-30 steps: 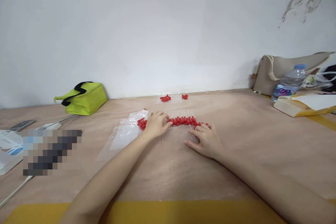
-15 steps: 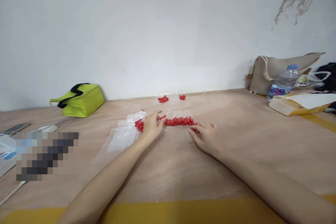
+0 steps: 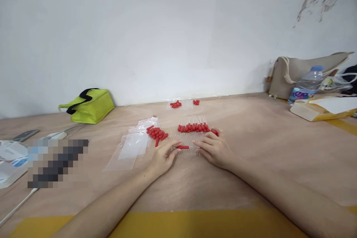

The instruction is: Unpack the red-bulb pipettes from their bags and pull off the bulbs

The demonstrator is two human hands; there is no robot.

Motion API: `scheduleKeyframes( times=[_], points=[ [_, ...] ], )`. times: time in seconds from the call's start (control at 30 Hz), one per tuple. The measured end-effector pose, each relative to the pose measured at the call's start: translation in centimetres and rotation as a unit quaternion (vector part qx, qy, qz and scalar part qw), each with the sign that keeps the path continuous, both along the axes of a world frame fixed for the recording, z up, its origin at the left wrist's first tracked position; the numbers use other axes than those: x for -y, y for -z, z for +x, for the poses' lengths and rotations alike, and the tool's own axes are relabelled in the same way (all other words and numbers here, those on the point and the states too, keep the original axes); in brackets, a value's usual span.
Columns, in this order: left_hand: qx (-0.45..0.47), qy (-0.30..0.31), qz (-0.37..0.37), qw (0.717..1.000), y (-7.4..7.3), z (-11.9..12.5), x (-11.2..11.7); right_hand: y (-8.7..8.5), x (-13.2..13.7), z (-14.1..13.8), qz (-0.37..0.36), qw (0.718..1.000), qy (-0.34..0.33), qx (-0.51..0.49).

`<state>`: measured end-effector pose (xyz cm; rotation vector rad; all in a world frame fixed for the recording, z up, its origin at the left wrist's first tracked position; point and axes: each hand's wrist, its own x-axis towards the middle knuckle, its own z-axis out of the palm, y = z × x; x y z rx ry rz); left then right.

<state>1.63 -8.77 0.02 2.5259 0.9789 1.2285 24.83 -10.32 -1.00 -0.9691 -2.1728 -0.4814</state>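
A row of clear droppers with red rubber bulbs (image 3: 193, 128) lies on the brown table, tubes pointing toward me. A loose pile of red bulbs (image 3: 156, 133) sits to their left. My left hand (image 3: 163, 156) is closed in a pinch on the red-bulb end of one dropper (image 3: 184, 147), held sideways just in front of the row. My right hand (image 3: 213, 149) pinches the clear tube end of that same dropper. Both hands hover close over the near ends of the tubes.
Clear zip bags (image 3: 134, 145) lie left of the pile. More red bulbs on plastic (image 3: 182, 103) sit near the wall. A lime-green bag (image 3: 87, 105) is back left; a beige bag (image 3: 301, 70), water bottle (image 3: 305, 85) and papers are at the right. A phone (image 3: 23, 135) lies far left.
My left hand left the bulb pile and came back toward me carrying a red bulb; both hands now hold one dropper in front of the row. The pile of bulbs is uncovered.
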Motion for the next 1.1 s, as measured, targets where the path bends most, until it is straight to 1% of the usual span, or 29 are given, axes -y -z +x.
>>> scheduleKeyframes(
  times=[0.07, 0.2, 0.37, 0.47, 0.7, 0.83, 0.9, 0.97, 1.03, 1.1],
  points=[
    [-0.013, 0.011, 0.003, 1.0, -0.1, 0.2, 0.1, 0.2, 0.0, -0.2, 0.008, 1.0, -0.005, 0.001],
    [-0.078, 0.04, 0.01, 0.996, -0.4, 0.6, 0.1, 0.3, 0.2, -0.8, 0.006, 1.0, -0.008, 0.004],
    [-0.144, 0.016, 0.045, 0.988, -0.2, 0.6, 0.0, 0.1, 0.5, -1.1, 0.008, 1.0, -0.026, 0.009],
    [-0.169, 0.025, 0.059, 0.983, -0.1, 0.4, 0.1, 0.1, 0.6, -0.8, 0.005, 0.999, -0.033, 0.011],
    [-0.186, 0.047, 0.08, 0.978, -0.5, 0.5, 0.7, -0.1, 1.2, -0.7, 0.012, 0.999, -0.046, 0.007],
    [-0.166, 0.053, 0.085, 0.981, -0.2, -0.1, 0.4, 0.0, 1.1, 0.2, 0.005, 0.999, -0.043, 0.006],
    [-0.114, 0.033, 0.084, 0.989, -0.2, -0.8, 0.0, 0.2, 0.6, 1.1, -0.004, 0.999, -0.027, -0.016],
    [-0.031, -0.009, 0.079, 0.996, -0.4, -1.5, -0.6, 0.5, -0.1, 2.0, -0.012, 0.998, 0.011, -0.063],
    [0.042, -0.068, 0.071, 0.994, -1.0, -2.2, -1.4, 0.5, -0.9, 2.2, -0.016, 0.991, 0.054, -0.118],
    [0.081, -0.145, 0.059, 0.984, -1.7, -2.9, -2.4, 0.4, -1.4, 1.7, -0.025, 0.985, 0.078, -0.15]
  ],
)
